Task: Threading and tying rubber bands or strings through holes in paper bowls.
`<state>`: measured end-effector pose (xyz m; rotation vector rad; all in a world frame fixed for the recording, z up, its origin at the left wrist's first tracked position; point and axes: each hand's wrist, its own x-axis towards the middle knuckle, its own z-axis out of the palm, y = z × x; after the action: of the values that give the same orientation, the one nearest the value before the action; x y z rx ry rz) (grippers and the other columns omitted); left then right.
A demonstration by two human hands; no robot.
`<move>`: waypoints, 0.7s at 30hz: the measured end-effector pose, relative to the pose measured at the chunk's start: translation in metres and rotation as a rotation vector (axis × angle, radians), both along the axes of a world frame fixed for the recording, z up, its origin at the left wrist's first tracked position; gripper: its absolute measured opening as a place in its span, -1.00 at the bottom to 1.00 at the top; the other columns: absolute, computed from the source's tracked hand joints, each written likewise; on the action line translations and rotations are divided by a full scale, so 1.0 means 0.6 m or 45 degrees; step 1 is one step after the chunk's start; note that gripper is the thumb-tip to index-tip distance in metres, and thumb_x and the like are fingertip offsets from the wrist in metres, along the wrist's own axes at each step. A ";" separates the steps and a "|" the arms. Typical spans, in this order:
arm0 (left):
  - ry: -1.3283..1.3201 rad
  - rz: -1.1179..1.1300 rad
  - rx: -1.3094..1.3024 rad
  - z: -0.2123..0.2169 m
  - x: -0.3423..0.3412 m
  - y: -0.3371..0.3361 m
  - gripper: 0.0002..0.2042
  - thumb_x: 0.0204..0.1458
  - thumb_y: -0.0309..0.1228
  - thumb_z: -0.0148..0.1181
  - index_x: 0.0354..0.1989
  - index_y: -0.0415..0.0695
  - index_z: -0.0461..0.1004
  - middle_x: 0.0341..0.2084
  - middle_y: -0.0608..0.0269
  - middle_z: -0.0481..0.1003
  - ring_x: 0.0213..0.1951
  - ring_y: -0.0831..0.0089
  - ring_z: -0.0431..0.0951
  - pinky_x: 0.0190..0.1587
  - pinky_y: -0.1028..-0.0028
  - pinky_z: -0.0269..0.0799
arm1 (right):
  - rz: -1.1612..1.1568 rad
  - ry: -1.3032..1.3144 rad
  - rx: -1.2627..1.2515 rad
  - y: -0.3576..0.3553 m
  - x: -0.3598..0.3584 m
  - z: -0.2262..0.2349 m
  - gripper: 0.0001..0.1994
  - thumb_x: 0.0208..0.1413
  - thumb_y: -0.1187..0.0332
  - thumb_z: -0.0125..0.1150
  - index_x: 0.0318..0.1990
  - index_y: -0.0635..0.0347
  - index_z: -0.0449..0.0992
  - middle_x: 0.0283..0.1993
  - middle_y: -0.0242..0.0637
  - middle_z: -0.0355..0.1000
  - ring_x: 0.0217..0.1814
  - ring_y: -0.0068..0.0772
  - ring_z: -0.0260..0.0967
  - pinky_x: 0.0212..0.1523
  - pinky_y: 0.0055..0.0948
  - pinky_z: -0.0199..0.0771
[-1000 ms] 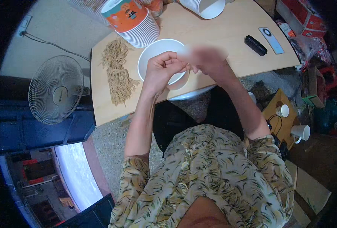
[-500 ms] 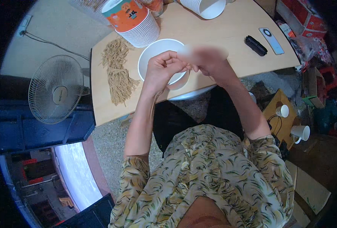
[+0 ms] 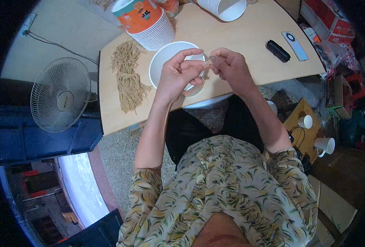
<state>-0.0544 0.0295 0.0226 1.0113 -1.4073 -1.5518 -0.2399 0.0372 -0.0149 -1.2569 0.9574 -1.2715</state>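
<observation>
- Head view: our left hand [image 3: 176, 75] and right hand [image 3: 235, 71] pinch a small pale piece [image 3: 208, 62].
- We should keep both pinches light, near the bowl [image 3: 158, 68].

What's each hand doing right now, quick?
Left hand: closed at the fingertips, pinching a small pale bit, too small to identify.
Right hand: closed at the fingertips, seemingly on the same small pale bit.
</observation>
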 end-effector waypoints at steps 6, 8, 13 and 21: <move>0.006 -0.016 -0.008 0.004 0.004 0.002 -0.56 0.05 -0.59 0.22 0.16 -0.24 0.37 -0.28 0.09 0.63 -0.53 0.63 0.54 -0.46 0.69 0.45 | -0.012 -0.020 0.015 -0.003 -0.005 -0.001 -0.83 0.25 0.31 0.12 -0.21 0.23 0.51 -0.53 -0.51 0.33 -0.60 -0.79 0.07 -0.62 -0.72 -0.01; -0.004 -0.021 -0.011 0.004 0.002 0.003 -0.53 0.05 -0.61 0.20 0.19 -0.25 0.34 -0.27 0.06 0.63 -0.53 0.63 0.55 -0.45 0.68 0.46 | -0.020 -0.054 0.048 -0.003 -0.009 0.003 -0.84 0.26 0.32 0.12 -0.20 0.23 0.51 -0.52 -0.50 0.33 -0.60 -0.79 0.06 -0.62 -0.72 -0.02; -0.006 0.004 0.004 -0.001 0.006 -0.003 -0.52 0.05 -0.60 0.19 0.19 -0.29 0.33 -0.29 0.04 0.63 -0.54 0.61 0.55 -0.45 0.67 0.47 | 0.029 -0.081 0.129 0.000 -0.015 0.026 -0.82 0.23 0.35 0.14 -0.15 0.26 0.54 -0.48 -0.48 0.37 -0.57 -0.78 0.10 -0.58 -0.72 0.05; -0.010 -0.034 0.015 -0.002 0.004 -0.002 -0.50 0.06 -0.58 0.21 0.21 -0.31 0.30 -0.31 0.05 0.63 -0.54 0.59 0.56 -0.46 0.65 0.48 | 0.110 0.055 -0.140 -0.008 -0.007 -0.004 -0.87 0.20 0.40 0.18 -0.26 0.30 0.54 -0.44 -0.45 0.47 -0.45 -0.74 0.28 -0.42 -0.66 0.29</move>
<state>-0.0521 0.0285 0.0212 1.0107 -1.4241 -1.5786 -0.2439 0.0326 -0.0175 -1.4007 0.8641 -1.2476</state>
